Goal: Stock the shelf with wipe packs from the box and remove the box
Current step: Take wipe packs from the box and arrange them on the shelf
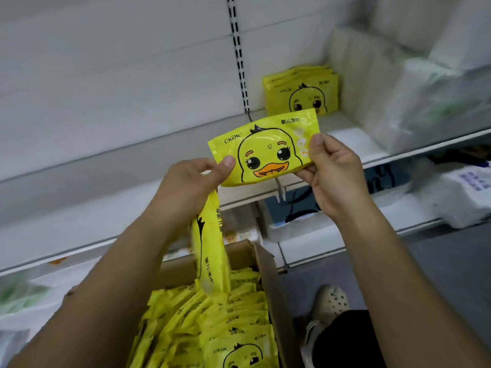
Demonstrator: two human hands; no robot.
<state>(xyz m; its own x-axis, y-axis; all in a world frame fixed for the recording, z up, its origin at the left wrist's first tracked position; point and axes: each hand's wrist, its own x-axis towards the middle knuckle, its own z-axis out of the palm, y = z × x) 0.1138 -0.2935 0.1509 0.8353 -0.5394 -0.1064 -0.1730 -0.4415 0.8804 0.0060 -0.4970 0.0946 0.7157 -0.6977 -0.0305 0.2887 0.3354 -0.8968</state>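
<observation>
A yellow wipe pack (268, 150) with a duck face is held flat in front of the white shelf (353, 144). My left hand (191, 181) pinches its left edge and my right hand (332, 171) pinches its right edge. A second yellow pack (211, 251) hangs edge-on below my left hand, also held by it. Below stands the open cardboard box (273, 285), filled with several more yellow packs (212, 322). A small stack of the same packs (301, 91) stands upright at the back of the shelf.
White and clear plastic-wrapped goods (414, 83) fill the shelf's right side. Lower shelves hold white packages (467, 195) at right and green-white ones (18, 296) at left. A slotted upright (239, 54) runs down the back panel. A light clog (329, 304) stands on the grey floor beside the box.
</observation>
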